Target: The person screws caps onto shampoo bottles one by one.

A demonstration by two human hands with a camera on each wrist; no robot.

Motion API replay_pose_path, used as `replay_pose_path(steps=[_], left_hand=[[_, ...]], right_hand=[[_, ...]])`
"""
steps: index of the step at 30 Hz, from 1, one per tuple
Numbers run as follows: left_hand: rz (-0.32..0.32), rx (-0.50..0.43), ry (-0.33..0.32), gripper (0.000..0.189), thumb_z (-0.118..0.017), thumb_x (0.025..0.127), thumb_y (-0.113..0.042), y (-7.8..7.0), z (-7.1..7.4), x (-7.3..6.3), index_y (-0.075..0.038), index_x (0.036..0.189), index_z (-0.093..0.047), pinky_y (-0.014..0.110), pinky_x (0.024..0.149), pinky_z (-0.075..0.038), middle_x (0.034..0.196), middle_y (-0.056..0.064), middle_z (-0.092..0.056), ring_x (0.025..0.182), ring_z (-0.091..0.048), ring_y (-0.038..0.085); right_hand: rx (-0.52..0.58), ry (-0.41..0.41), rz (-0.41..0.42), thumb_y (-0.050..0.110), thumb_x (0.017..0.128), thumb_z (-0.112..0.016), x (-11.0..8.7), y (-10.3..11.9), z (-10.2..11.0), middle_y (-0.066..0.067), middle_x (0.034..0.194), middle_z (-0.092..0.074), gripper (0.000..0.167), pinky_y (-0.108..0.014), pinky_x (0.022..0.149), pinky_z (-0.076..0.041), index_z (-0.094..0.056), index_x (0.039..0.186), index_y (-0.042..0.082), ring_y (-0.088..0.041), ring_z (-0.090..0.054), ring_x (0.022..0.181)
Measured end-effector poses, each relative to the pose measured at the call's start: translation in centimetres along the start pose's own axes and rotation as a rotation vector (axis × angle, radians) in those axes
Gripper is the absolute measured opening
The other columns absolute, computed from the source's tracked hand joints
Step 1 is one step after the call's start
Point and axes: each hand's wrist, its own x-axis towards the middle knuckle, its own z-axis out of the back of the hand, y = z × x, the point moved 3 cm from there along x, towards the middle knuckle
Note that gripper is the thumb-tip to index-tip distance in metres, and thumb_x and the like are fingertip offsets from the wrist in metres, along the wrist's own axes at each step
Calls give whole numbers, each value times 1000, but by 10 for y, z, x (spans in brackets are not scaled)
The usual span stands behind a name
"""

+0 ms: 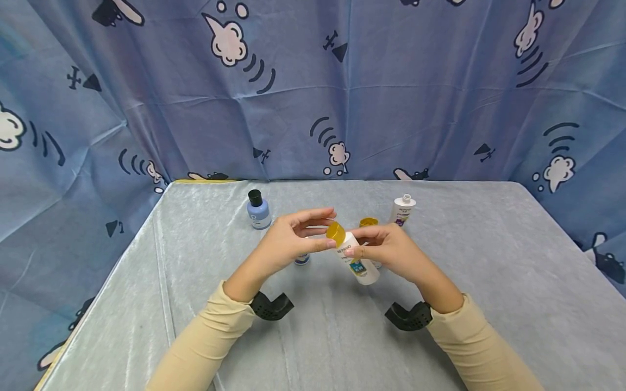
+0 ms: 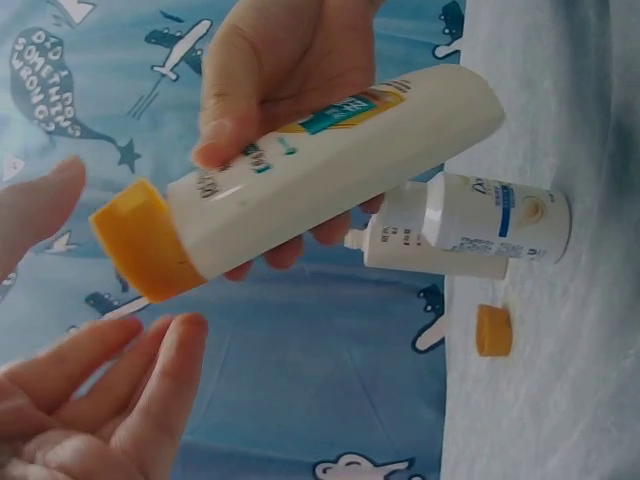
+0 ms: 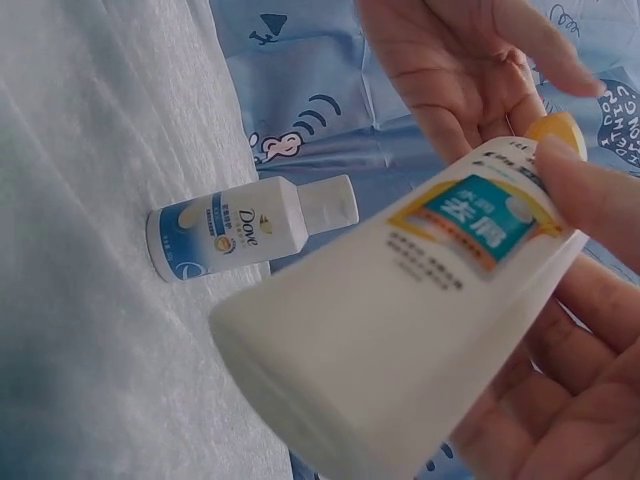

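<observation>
My right hand [image 1: 391, 250] grips a white shampoo bottle [image 3: 400, 300] with a teal and yellow label, tilted above the table. Its yellow cap [image 2: 148, 240] sits on the neck and points up toward my left hand [image 1: 300, 233]. The left thumb and fingers are spread on either side of that cap, with a gap showing in the left wrist view. Behind the hands stands a white and blue Dove bottle [image 3: 230, 232], mostly covered in the head view. A second white bottle [image 2: 500, 217] is partly hidden by the held one.
At the back left stands a blue bottle [image 1: 258, 210] with a black cap. An uncapped white bottle [image 1: 403, 209] stands at the back right. A loose yellow cap [image 2: 493, 330] rests on the grey cloth-covered table [image 1: 489, 260]. A patterned blue curtain [image 1: 415, 108] hangs behind.
</observation>
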Motion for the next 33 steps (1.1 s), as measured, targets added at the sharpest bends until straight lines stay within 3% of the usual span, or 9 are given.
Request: replay_pose_path(steps=[6,13,24,33], left_hand=[[32,12,-59,45,-78,85,-15,2,2,1,-10,128,-65,30,93,-57,123,8,-68,110,-68,18],[10,51,-78,38,-77,86,-12,2,-3,2,-5,123,-68,29,89,-59,120,11,-70,103,-69,21],[20,90,-35,35,-72,90,-9,1,-3,0,-3,124,-68,31,89,-59,119,16,-70,96,-72,19],[-29,107,11,34,-69,91,-8,1,-3,-1,-3,124,-68,32,90,-59,127,14,-68,103,-72,23]], right_hand=[[-20,-20,0,10,88,-74,1,-1,0,-19,102,-69,34,-31,73,-59,-69,118,-6,-12,-68,82],[-18,-22,12,10,88,-74,1,-1,-1,-18,101,-68,34,-32,73,-59,-69,118,-5,-13,-68,82],[-43,-16,9,11,88,-74,1,-1,-2,-18,99,-70,32,-31,71,-59,-70,116,-4,-14,-68,80],[-27,8,-16,12,89,-74,1,-2,-2,-17,100,-71,32,-31,74,-59,-70,116,-5,-13,-68,82]])
